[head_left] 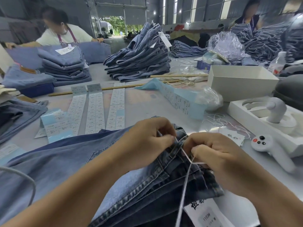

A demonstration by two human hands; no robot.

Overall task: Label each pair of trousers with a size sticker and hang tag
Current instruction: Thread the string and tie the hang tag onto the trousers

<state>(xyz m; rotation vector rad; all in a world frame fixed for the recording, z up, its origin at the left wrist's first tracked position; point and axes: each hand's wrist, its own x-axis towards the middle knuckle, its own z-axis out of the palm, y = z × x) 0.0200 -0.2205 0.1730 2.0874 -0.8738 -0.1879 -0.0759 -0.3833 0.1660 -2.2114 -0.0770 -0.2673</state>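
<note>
A pair of blue denim trousers (68, 163) lies across the table in front of me, waistband to the right. My left hand (147, 141) pinches a white string (185, 182) at a belt loop (177, 145) of the waistband. My right hand (218, 159) pinches the same string just right of the loop. The string runs down to a white hang tag (206, 215) with a size sticker, lying at the bottom edge. Strips of size stickers (95, 110) lie on the table beyond the trousers.
Stacks of folded jeans (139, 59) stand at the back and left. A white box (241, 81), a tray with a white controller (270, 149), loose tags (232, 136) and strings lie at the right. Two other people work across the table.
</note>
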